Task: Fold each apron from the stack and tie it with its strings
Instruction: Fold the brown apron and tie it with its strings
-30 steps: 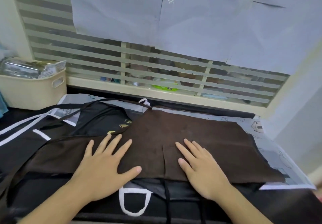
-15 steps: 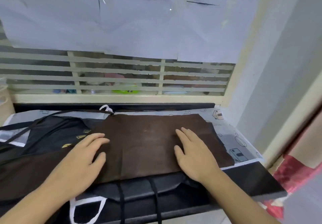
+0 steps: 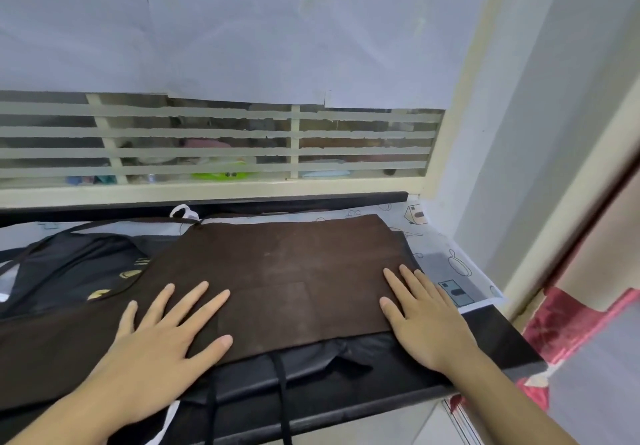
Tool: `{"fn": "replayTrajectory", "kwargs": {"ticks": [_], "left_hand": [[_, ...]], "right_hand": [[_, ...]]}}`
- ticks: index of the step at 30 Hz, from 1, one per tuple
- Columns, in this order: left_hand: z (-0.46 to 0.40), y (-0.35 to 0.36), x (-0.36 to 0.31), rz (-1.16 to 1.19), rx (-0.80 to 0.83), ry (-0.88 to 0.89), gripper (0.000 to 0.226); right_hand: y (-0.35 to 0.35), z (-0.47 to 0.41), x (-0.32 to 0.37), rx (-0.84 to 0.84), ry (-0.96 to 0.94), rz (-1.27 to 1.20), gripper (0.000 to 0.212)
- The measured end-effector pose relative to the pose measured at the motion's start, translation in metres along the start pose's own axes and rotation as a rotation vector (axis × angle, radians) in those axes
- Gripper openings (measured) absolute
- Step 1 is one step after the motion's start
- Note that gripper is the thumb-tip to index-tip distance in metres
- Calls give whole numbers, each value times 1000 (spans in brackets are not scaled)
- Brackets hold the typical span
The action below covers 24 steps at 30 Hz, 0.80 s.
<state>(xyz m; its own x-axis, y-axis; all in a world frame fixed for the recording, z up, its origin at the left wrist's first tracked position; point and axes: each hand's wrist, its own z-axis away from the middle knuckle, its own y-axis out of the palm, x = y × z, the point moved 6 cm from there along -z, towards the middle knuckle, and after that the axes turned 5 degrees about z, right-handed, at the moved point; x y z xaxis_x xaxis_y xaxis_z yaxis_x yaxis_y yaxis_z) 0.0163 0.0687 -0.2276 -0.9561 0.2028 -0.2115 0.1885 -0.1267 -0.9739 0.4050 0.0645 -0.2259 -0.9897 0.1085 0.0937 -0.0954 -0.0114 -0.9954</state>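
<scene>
My left hand point(image 3: 162, 337) and right hand point(image 3: 424, 316) pressed flat, fingers straight, on the brown apron point(image 3: 277, 271); cloth limp, likely best pinched at the 3 o'clock edge.

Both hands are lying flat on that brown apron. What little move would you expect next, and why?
Probably a grip on the right edge, to fold it over toward the left. The brown apron lies spread flat on the stack, the left hand and right hand rest open on it, and no fold or tie shows yet.

Dark counter point(image 3: 485, 351) under the window, a printed white liner point(image 3: 446, 254) directly on it beneath piled aprons point(image 3: 284, 271).
</scene>
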Motion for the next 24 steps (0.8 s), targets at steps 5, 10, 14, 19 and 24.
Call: {"fn": "replayTrajectory", "kwargs": {"ticks": [5, 10, 14, 19, 24], "left_hand": [[2, 0, -2, -13, 19, -8, 88], [1, -2, -2, -10, 59, -29, 82], [2, -1, -3, -28, 65, -29, 89], [4, -2, -1, -4, 69, -25, 94], [11, -4, -5, 10, 17, 84, 85]], "right_hand": [[-11, 8, 7, -124, -145, 3, 73], [-17, 25, 70, -76, -407, -217, 61], [-33, 33, 138, -87, -505, -267, 60], [-11, 52, 179, -77, -672, -32, 65], [2, 58, 162, -218, -578, -134, 52]]}}
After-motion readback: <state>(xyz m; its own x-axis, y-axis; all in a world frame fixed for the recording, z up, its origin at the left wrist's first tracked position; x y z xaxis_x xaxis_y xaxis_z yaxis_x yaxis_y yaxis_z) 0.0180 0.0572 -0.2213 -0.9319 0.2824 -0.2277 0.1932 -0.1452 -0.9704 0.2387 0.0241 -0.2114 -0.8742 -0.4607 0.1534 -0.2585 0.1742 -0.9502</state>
